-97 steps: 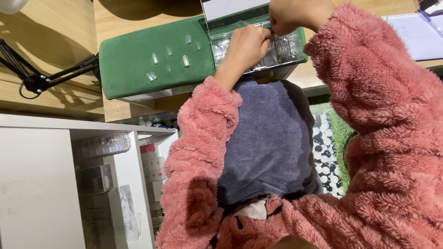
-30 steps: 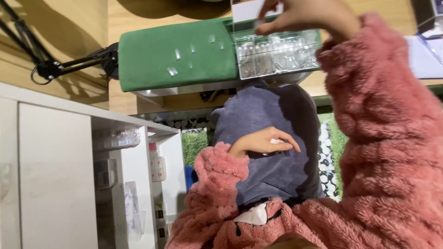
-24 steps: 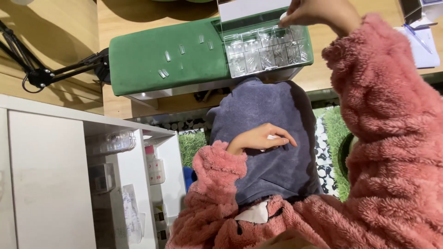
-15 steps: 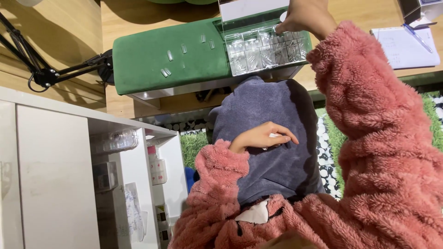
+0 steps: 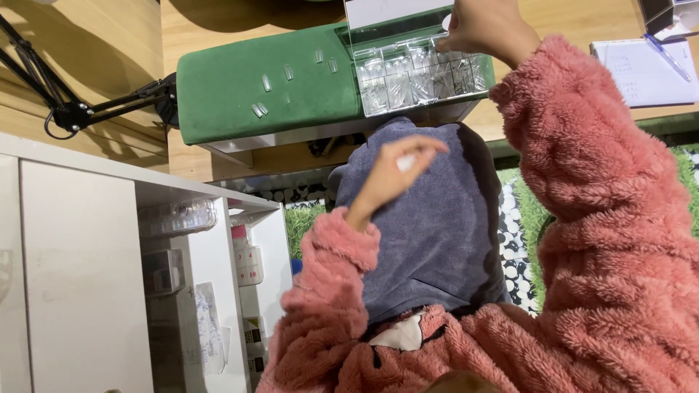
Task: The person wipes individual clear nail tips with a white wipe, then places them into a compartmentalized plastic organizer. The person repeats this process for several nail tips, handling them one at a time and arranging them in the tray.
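Left hand (image 5: pixel 393 171): raised over the lap, above the grey cloth (image 5: pixel 429 240) and clear of the desk (image 5: pixel 218 29). Thumb and fingers are pinched together on a small pale piece (image 5: pixel 405 161); its kind cannot be told.

Right hand (image 5: pixel 484 29): at the far right corner of the clear box (image 5: pixel 419 73), fingers curled and touching the box rim. Whether they clamp anything cannot be told.

Clear box: divided into compartments holding small clear tips. It sits on the right end of the green pad (image 5: pixel 262 87), with its lid (image 5: pixel 389 11) standing open at the far side.

Green pad: lies along the desk's near edge. Several loose clear tips (image 5: pixel 289 73) are scattered on its middle, well apart from the box.

Notepad (image 5: pixel 644 69) with a blue pen (image 5: pixel 666 57): at the desk's right edge.

Black lamp arm (image 5: pixel 80 109): reaches toward the pad's left end.

White cabinet (image 5: pixel 87 276): stands left of the lap.
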